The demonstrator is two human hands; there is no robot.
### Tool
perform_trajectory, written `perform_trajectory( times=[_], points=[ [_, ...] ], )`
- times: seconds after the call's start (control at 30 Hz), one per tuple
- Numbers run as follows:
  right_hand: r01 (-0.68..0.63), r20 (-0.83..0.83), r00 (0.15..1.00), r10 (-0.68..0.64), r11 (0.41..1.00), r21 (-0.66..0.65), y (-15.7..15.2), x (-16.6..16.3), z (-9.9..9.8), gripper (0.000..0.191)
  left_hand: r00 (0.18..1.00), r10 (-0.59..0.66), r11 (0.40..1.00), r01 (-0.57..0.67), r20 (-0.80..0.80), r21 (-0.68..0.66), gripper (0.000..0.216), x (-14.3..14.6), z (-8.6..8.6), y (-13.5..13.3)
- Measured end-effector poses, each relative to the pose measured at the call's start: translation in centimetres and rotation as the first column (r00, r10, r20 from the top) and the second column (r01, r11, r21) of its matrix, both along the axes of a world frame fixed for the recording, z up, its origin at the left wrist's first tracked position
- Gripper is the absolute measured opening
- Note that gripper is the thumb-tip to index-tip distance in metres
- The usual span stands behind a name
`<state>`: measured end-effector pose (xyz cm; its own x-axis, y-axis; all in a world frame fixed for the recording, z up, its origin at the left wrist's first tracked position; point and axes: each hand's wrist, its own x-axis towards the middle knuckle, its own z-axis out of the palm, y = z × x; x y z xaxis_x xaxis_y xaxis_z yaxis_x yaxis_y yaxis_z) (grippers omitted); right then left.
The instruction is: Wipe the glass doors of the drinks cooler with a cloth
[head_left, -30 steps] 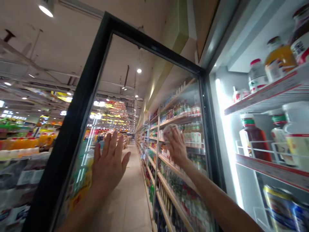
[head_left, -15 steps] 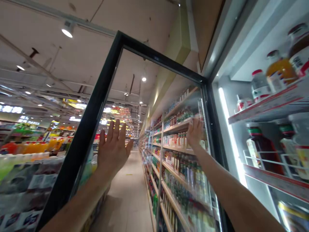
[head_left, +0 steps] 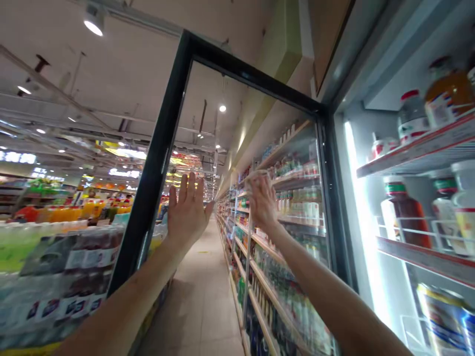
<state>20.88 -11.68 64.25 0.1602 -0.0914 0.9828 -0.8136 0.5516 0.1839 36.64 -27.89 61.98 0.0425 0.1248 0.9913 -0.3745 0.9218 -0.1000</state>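
A tall glass door (head_left: 222,121) with a black frame stands swung out from a lit drinks cooler on the right. My left hand (head_left: 188,210) lies with its fingers stretched and spread against the pane, near the door's outer edge, and holds nothing. Further right, my right hand (head_left: 262,200) is up against the same glass, slightly blurred. Under and above its fingertips shows a pale cloth (head_left: 258,174), pressed to the pane; most of it is hidden by the hand.
Inside the cooler, bottles (head_left: 408,212) stand on wire-fronted shelves, with cans (head_left: 443,311) lower down. Through the glass runs a row of stocked shelves (head_left: 260,242) beside a tiled aisle (head_left: 200,296). Packed drinks (head_left: 74,282) are stacked at left.
My right hand has moved left across the glass, from near the hinge side toward the middle. My left hand stays on the pane, and the view has shifted slightly.
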Motion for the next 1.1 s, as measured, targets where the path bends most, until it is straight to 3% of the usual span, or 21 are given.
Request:
perform_trajectory(
  times=[0.07,0.1,0.17,0.23,0.27,0.37,0.4,0.47,0.53,0.57,0.63,0.7,0.73,0.83,0.9,1.03,1.1],
  points=[
    [0.009,-0.114,0.993,0.015,0.978,0.206,-0.8,0.7,-1.3,0.048,1.0,0.011,1.0,-0.011,0.025,0.003,0.059,-0.1,0.0,-0.4],
    [0.01,-0.101,0.995,0.01,0.98,0.198,-1.1,0.8,-1.8,0.048,0.999,0.017,1.0,-0.017,0.039,0.001,0.059,-0.2,0.0,-0.5],
    [0.014,0.055,0.998,-0.012,0.999,-0.033,-1.3,0.9,-2.2,0.049,0.998,0.025,1.0,-0.025,0.059,-0.007,0.059,-0.2,-0.1,-0.8],
    [0.039,0.175,0.985,0.001,0.973,-0.228,-1.4,0.8,-2.5,0.05,0.998,0.023,1.0,-0.022,0.067,-0.019,0.059,-0.2,-0.1,-0.9],
    [0.032,0.157,0.988,0.001,0.977,-0.209,-1.5,0.9,-2.8,0.05,0.998,0.02,1.0,-0.018,0.067,-0.026,0.059,-0.2,-0.1,-1.0],
    [0.004,-0.04,0.999,0.0,0.996,0.091,-1.9,1.3,-3.7,0.048,0.998,0.008,0.999,-0.005,0.07,-0.038,0.059,-0.1,-0.2,-1.1],
    [0.004,-0.048,0.999,0.002,0.994,0.113,-1.9,1.4,-3.9,0.047,0.997,0.006,0.999,-0.003,0.073,-0.041,0.06,-0.1,-0.3,-1.1],
    [0.01,0.085,0.996,-0.004,0.998,-0.066,-1.8,1.5,-3.9,0.048,0.997,0.006,0.999,-0.003,0.078,-0.045,0.059,0.0,-0.3,-1.0],
    [0.048,0.231,0.973,0.018,0.959,-0.279,-1.9,1.6,-3.7,0.051,0.996,0.012,0.999,-0.008,0.087,-0.045,0.059,0.1,-0.2,-0.9],
    [0.052,0.235,0.972,0.018,0.955,-0.291,-2.1,1.8,-3.6,0.051,0.996,0.015,0.999,-0.012,0.09,-0.043,0.059,0.2,-0.2,-0.9],
    [0.022,0.102,0.995,-0.011,0.994,-0.105,-2.4,2.0,-3.7,0.051,0.995,0.021,0.999,-0.018,0.093,-0.033,0.059,0.3,0.0,-0.8],
    [0.024,-0.039,0.999,-0.02,0.994,0.106,-2.3,1.6,-3.9,0.05,0.995,0.021,0.999,-0.018,0.097,-0.026,0.059,0.4,-0.1,-0.7],
    [0.033,-0.037,0.999,-0.029,0.994,0.108,-2.0,1.2,-3.9,0.049,0.995,0.018,1.0,-0.016,0.096,-0.025,0.059,0.4,-0.3,-0.7],
    [0.08,0.194,0.98,-0.037,0.973,-0.218,-0.6,-0.2,-3.8,0.051,0.994,0.011,0.999,-0.006,0.106,-0.05,0.059,0.0,-1.7,-0.4],
    [0.096,0.238,0.971,-0.021,0.948,-0.305,-0.3,-0.4,-4.2,0.053,0.994,0.012,0.996,-0.002,0.109,-0.09,0.059,-0.4,-3.0,-0.1],
    [0.049,-0.031,0.998,-0.048,0.997,0.052,-0.7,0.3,-6.4,0.053,0.996,0.031,0.989,-0.018,0.087,-0.144,0.059,-0.9,-4.6,0.3],
    [0.061,-0.004,0.998,-0.06,0.997,0.047,0.1,-0.5,-7.3,0.052,0.996,0.037,0.988,-0.024,0.084,-0.151,0.059,-0.9,-4.7,0.3]
  ],
)
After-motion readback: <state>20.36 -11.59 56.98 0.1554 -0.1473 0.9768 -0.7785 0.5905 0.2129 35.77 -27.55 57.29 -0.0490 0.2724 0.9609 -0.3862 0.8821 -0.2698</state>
